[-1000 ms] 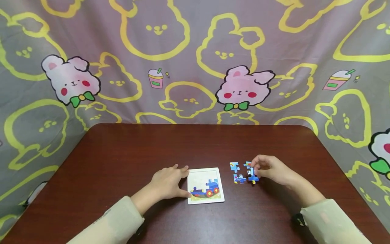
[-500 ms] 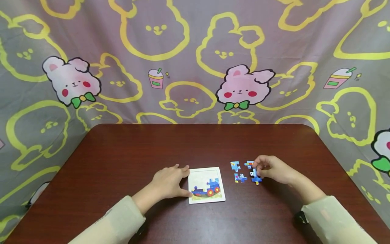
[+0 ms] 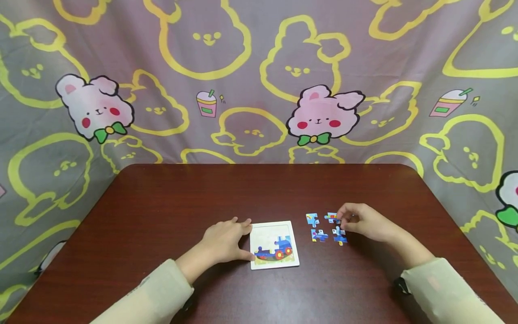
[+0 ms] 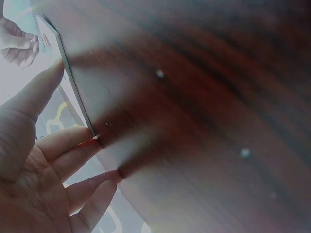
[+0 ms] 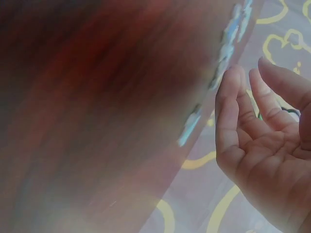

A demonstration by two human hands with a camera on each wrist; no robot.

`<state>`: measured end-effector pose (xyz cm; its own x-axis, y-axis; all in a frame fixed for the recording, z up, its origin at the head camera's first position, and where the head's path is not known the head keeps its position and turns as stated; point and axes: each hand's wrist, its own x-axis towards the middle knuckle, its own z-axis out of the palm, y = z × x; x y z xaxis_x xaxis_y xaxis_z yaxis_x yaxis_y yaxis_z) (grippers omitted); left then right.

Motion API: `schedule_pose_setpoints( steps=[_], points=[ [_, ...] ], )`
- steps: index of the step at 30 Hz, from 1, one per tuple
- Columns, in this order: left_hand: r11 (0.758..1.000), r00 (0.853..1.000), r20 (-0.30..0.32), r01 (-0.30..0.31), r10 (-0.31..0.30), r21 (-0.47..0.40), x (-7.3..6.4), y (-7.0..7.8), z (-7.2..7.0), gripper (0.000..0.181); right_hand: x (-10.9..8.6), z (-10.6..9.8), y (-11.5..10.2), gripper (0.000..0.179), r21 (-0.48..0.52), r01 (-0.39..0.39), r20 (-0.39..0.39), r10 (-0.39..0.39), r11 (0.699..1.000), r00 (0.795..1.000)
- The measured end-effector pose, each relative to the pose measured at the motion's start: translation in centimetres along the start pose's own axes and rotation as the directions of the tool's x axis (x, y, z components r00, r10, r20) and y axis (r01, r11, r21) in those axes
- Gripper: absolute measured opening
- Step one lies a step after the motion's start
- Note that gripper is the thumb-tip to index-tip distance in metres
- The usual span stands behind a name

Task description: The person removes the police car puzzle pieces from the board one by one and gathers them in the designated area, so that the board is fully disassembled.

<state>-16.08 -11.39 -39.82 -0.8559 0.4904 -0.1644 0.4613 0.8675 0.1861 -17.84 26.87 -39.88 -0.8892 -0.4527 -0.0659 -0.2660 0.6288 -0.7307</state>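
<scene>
My left hand (image 3: 224,241) spreads thumb and straight fingers along the left edge of a white-rimmed puzzle board (image 3: 275,267). In the left wrist view its thumb (image 4: 51,80) and fingertips lie at the board's edge. The board's lower part carries a blue train picture. To its right lie several loose jigsaw pieces: an upper left piece (image 3: 311,219), a lower left piece (image 3: 319,236), a lower right piece (image 3: 340,237) and an upper right piece (image 3: 331,217). My right hand (image 3: 366,220) hovers at the right-hand pieces, fingers loosely bent, thumb apart from them, nothing between them in the right wrist view.
A dark reddish-brown table (image 3: 194,193) bears everything. Behind and beside it hangs a grey-pink curtain (image 3: 251,54) with cartoon bunnies and yellow outlines.
The lower right piece has shifted slightly right and tilted, and my right fingers have risen off it toward the upper right piece. My left hand keeps its place at the board.
</scene>
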Motion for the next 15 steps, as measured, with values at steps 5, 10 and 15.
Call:
schedule_pose_setpoints(
  steps=[5,10,15],
  points=[
    [1.000,1.000,0.015,0.017,-0.017,0.002,-0.1,-0.1,0.1,0.081,1.3,1.4,-1.6,0.014,0.013,0.067,0.030,-0.067,0.998,0.997],
    [1.000,1.000,0.013,0.017,-0.017,0.003,-0.1,-0.1,0.1,0.081,3.2,3.3,-3.6,0.017,0.017,0.120,0.092,-0.121,0.993,0.988],
    [1.000,1.000,0.012,0.007,-0.007,0.000,0.1,0.0,0.0,0.080,4.6,5.2,-5.6,0.017,0.012,0.153,0.151,-0.154,0.988,0.977]
  ],
)
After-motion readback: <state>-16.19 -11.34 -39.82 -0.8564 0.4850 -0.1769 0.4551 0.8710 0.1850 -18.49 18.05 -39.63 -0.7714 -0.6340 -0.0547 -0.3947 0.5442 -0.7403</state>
